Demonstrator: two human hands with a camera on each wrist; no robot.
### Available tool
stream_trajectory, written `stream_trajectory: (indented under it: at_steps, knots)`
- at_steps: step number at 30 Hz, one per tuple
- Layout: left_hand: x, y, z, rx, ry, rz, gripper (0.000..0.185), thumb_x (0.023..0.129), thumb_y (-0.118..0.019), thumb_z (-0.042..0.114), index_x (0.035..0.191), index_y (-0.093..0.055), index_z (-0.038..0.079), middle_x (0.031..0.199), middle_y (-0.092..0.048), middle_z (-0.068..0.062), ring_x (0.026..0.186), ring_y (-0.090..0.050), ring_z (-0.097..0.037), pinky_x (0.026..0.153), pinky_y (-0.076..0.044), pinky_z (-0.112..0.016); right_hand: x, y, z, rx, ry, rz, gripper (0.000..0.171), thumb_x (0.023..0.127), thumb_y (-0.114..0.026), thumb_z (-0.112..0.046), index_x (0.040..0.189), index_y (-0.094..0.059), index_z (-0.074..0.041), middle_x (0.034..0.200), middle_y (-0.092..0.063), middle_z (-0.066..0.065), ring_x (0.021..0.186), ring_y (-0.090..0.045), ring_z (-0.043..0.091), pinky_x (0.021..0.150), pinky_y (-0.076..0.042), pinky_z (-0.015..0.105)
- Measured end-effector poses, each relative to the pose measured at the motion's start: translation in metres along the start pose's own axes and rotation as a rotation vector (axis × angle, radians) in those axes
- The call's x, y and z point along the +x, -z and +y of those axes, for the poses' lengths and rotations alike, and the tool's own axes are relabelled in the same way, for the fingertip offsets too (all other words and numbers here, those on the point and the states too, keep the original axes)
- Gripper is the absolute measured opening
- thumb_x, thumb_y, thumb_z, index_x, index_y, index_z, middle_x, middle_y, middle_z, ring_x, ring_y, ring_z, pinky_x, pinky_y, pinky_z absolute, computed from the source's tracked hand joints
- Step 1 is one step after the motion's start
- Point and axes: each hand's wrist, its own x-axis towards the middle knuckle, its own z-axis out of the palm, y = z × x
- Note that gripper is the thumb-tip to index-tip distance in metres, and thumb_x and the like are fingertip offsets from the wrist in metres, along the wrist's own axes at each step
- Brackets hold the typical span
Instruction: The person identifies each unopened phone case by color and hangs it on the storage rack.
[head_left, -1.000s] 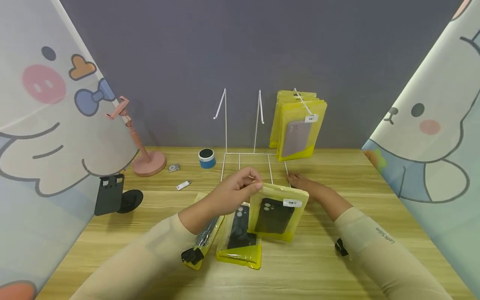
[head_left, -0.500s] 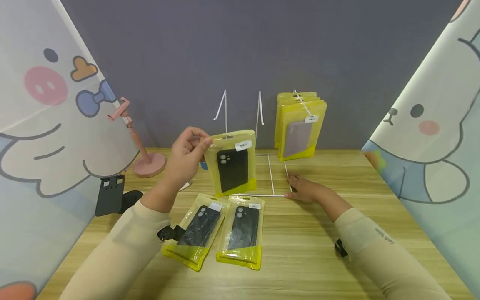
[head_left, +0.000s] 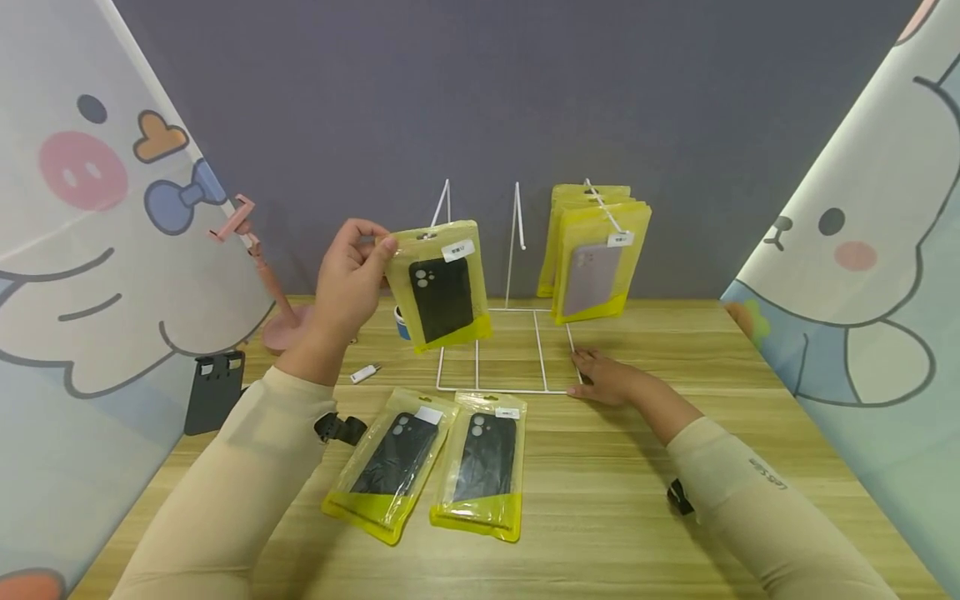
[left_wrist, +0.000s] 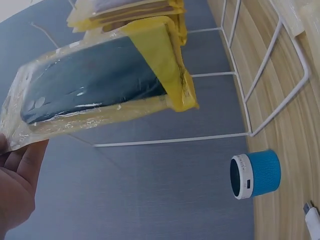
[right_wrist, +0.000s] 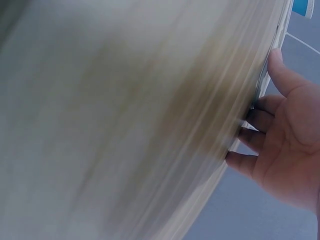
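My left hand (head_left: pixel 348 275) pinches the top left corner of a yellow-edged pouch (head_left: pixel 442 304) holding a black phone case. That pouch hangs upright, slightly tilted, overlapping the left hook of a white wire display rack (head_left: pixel 510 391) in the head view. In the left wrist view, thumb and fingers grip the pouch's clear end (left_wrist: pixel 15 125). My right hand (head_left: pixel 611 379) rests at the front right corner of the rack's base, fingers extended; in the right wrist view its fingertips touch down beside the tabletop. Several pouches (head_left: pixel 600 267), the front one with a lilac case, hang from the right hook.
Two more pouches with black cases, one left (head_left: pixel 390 467) and one right (head_left: pixel 480 467), lie in front of the rack. Behind my left hand stand a blue speaker (left_wrist: pixel 265 172), a white USB stick (head_left: pixel 365 373), a pink phone stand (head_left: pixel 273 287) and a black holder (head_left: pixel 213 392).
My left hand has lifted the pouch from low in front of the rack, up and leftward to the left hook. The right hand has stayed at the rack's base.
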Motion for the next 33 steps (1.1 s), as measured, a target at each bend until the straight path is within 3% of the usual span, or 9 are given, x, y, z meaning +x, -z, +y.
stream_trajectory:
  at_steps: [13,17,23,33]
  knots:
    - [0.029,-0.011,-0.020,0.078,0.041,-0.002,0.024,0.099,-0.055,0.041,0.108,-0.055,0.018,0.062,-0.049,-0.005,0.049,-0.043,-0.015,0.064,-0.052,-0.036,0.002,-0.001,0.005,-0.011,-0.007,0.001,0.087,0.099,-0.048,-0.052,0.154,-0.014,0.006,0.161,-0.009,0.028,0.148,-0.006,0.048,0.117,-0.016,0.062]
    - [0.042,-0.016,-0.025,0.084,0.054,0.008,0.022,0.099,-0.055,0.039,0.107,-0.055,0.018,0.064,-0.050,-0.005,0.049,-0.044,-0.015,0.057,-0.048,-0.032,0.002,-0.002,0.006,-0.012,-0.003,0.003,0.087,0.099,-0.048,-0.052,0.154,-0.014,0.007,0.161,-0.009,0.028,0.148,-0.006,0.048,0.117,-0.016,0.061]
    - [0.063,-0.023,-0.035,0.098,0.046,0.021,0.021,0.100,-0.054,0.036,0.107,-0.053,0.016,0.061,-0.044,-0.001,0.046,-0.038,-0.013,0.043,-0.032,-0.029,0.002,-0.002,0.005,-0.010,-0.010,-0.001,0.088,0.099,-0.048,-0.053,0.154,-0.013,0.006,0.161,-0.008,0.027,0.148,-0.005,0.047,0.117,-0.016,0.061]
    - [0.097,-0.033,-0.051,0.173,0.094,0.069,0.018,0.102,-0.052,0.036,0.108,-0.051,0.019,0.063,-0.041,0.000,0.045,-0.033,-0.011,0.044,-0.030,-0.029,0.002,0.000,0.003,-0.013,-0.001,0.005,0.086,0.100,-0.050,-0.049,0.154,-0.013,0.007,0.160,-0.010,0.029,0.148,-0.007,0.048,0.117,-0.016,0.061]
